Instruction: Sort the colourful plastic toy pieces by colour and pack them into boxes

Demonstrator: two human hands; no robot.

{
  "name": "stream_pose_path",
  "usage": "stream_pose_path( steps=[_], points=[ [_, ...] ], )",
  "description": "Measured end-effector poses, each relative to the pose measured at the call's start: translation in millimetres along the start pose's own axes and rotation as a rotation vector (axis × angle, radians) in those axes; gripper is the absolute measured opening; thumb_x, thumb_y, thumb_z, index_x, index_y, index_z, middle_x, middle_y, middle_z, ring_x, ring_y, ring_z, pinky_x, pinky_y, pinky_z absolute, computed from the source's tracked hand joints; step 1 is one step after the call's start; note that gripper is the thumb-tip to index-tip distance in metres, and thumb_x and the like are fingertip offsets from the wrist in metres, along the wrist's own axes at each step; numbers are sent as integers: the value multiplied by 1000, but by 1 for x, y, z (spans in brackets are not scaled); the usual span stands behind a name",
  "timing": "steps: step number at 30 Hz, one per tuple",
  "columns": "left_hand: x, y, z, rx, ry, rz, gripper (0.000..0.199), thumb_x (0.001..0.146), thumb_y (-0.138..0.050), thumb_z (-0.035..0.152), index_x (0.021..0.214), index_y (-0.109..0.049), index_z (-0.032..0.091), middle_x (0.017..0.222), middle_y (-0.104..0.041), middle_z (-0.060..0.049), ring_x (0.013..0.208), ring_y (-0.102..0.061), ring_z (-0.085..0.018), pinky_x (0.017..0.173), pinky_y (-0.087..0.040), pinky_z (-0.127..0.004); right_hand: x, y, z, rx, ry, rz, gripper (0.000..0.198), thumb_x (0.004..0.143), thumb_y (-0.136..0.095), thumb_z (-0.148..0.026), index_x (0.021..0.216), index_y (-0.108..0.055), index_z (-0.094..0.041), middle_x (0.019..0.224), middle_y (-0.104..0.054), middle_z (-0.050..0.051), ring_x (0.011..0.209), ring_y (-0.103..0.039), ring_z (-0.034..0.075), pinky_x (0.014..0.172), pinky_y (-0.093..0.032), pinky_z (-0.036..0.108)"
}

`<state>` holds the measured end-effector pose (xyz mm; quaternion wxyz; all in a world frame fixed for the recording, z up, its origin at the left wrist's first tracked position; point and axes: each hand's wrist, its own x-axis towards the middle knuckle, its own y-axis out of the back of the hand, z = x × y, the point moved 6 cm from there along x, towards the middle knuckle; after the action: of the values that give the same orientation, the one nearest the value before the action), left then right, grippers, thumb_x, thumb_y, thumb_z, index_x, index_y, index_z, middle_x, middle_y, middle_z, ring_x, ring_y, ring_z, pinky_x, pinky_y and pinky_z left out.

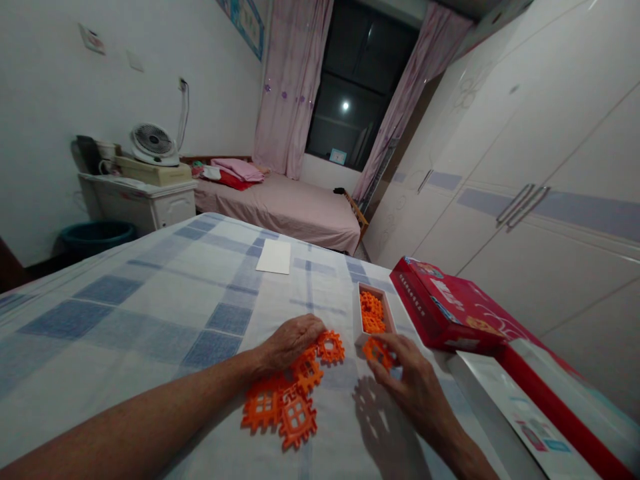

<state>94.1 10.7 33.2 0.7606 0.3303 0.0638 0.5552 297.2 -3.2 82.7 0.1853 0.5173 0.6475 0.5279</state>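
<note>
Between the thumb and fingers of my right hand (413,373) is an orange toothed building piece (379,354), raised above the bed and casting a shadow. My left hand (293,340) rests over a group of similar orange pieces, its fingers pressed together against a round toothed building piece (331,347); its thumb is hidden. Below that hand, square window-like building pieces (299,415) lie touching or overlapping on the cloth. Just beyond my right hand stands a small white open box (357,313) with many orange pieces (372,312) inside.
A blue-and-white checked sheet (200,320) covers the surface. On it lies a white card (275,257). To the right are a large red box (450,303) and a white box (515,413). Farther off are a pink bed (300,207), a fan (154,143) and wardrobes (565,133).
</note>
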Motion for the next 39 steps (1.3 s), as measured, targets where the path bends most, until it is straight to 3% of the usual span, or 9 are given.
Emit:
stream_pose_path(
  steps=[4,9,11,14,17,19,24,32,39],
  points=[
    [0,-1,-2,-35,-8,9,49,95,-18,44,90,-61,21,93,-60,-2,81,-53,-15,82,-41,-27,34,19,15,-98,-26,153,36,83,-54,-36,113,-58,-18,112,-58,10,104,-54,23,93,-42,40],
    [0,-1,-1,-53,-18,15,47,96,-18,41,90,-61,21,93,-61,-2,83,-54,-15,82,-40,-28,56,6,28,-186,-41,174,37,82,-55,-37,112,-58,-15,113,-57,13,106,-53,27,93,-41,45],
    [0,-1,-1,-59,-19,12,46,96,-19,40,89,-60,21,91,-60,-2,83,-54,-15,81,-41,-28,52,0,13,-113,24,182,32,85,-51,-36,110,-59,-17,114,-56,11,107,-53,25,94,-42,43],
    [0,-1,-1,-75,-23,13,44,96,-19,38,87,-59,20,89,-59,-3,81,-54,-15,79,-41,-27,41,-22,-19,47,170,22,28,89,-47,-31,112,-57,-20,117,-56,9,108,-54,20,94,-43,37],
    [0,-1,-2,-95,-13,17,42,96,-21,38,90,-59,20,89,-60,-4,84,-55,-16,80,-42,-27,28,-51,-38,36,233,-163,40,85,-54,-28,124,-52,-22,126,-52,10,114,-51,21,97,-41,37],
    [0,-1,-2,-107,0,21,42,96,-22,38,93,-60,20,92,-61,-5,86,-55,-17,82,-42,-27,23,-67,-38,-31,226,-214,49,81,-58,-26,128,-48,-22,130,-49,11,117,-48,24,97,-40,40],
    [0,-1,0,-124,-5,22,43,96,-22,38,98,-61,19,96,-62,-7,91,-56,-18,86,-41,-28,18,-82,-29,-67,226,-178,47,83,-54,-25,129,-47,-23,126,-52,10,113,-49,23,94,-39,39],
    [-2,-1,-3,-157,71,12,41,94,-26,43,100,-61,21,101,-64,-7,97,-58,-19,91,-42,-28,18,-76,-29,-13,215,-106,45,80,-57,-25,125,-48,-22,115,-54,8,104,-48,21,91,-39,35],
    [-4,0,-16,-237,231,35,46,89,-35,54,106,-62,22,107,-67,-6,106,-59,-23,93,-45,-33,15,-73,-28,85,232,-86,41,77,-61,-27,116,-51,-22,111,-54,6,102,-47,19,90,-38,32]
  ],
)
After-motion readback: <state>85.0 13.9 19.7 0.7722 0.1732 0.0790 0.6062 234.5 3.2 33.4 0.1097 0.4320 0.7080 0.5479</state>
